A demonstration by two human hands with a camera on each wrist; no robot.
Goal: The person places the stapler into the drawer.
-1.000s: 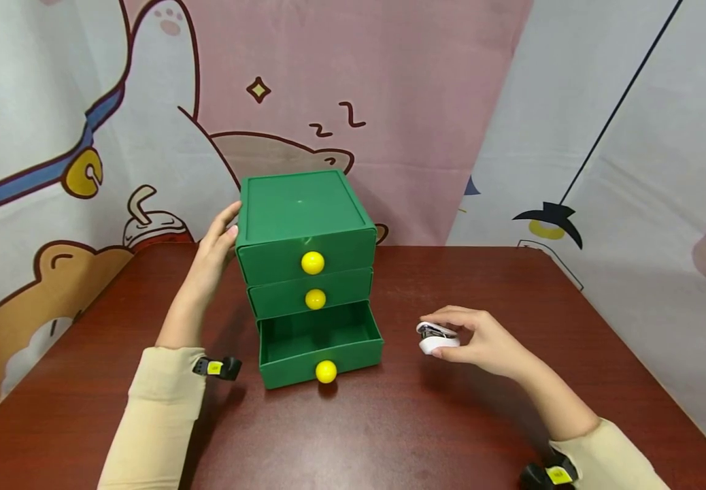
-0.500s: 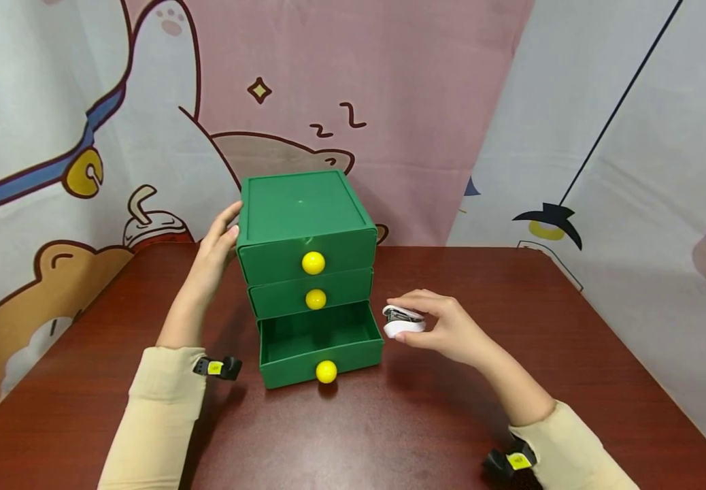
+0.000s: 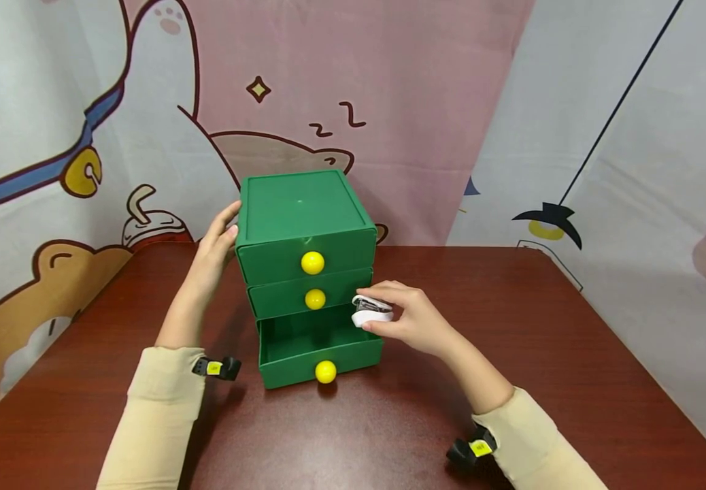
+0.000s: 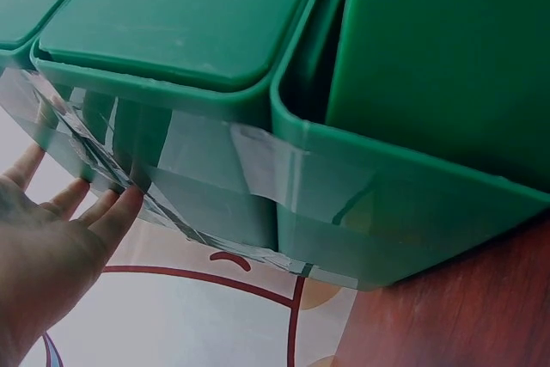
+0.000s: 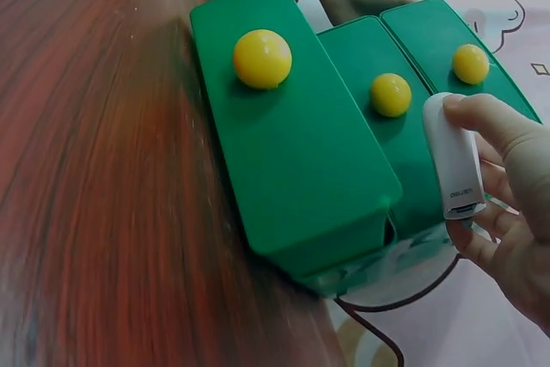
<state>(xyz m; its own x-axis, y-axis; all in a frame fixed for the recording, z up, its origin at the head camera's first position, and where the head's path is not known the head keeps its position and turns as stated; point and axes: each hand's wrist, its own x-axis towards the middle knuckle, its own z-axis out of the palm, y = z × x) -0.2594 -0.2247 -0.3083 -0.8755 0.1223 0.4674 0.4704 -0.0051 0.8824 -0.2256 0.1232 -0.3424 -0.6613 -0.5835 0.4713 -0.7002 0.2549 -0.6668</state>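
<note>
A green cabinet [image 3: 300, 211] of three stacked drawers stands on the table, each drawer with a round yellow knob. Its bottom drawer [image 3: 288, 367] is pulled out and its visible inside holds nothing; the upper two are closed. My left hand [image 3: 209, 255] rests its fingertips against the cabinet's left side; in the left wrist view the fingers [image 4: 116, 217] touch the clear tape there. Between thumb and fingers, my right hand [image 3: 414, 316] pinches a small white stapler [image 3: 370, 314] above the right part of the open drawer. The right wrist view shows the stapler [image 5: 454, 156] lengthwise, its underside hidden.
The reddish-brown table [image 3: 512, 320] extends around the cabinet on both sides and in front. Behind it hangs a printed cloth [image 3: 426, 122] with cartoon animals. Each wrist wears a black camera band, such as the left band [image 3: 215, 367].
My right hand has carried the stapler leftward and slightly upward in the head view, from right of the cabinet to over the open bottom drawer. My left hand and the cabinet stay put.
</note>
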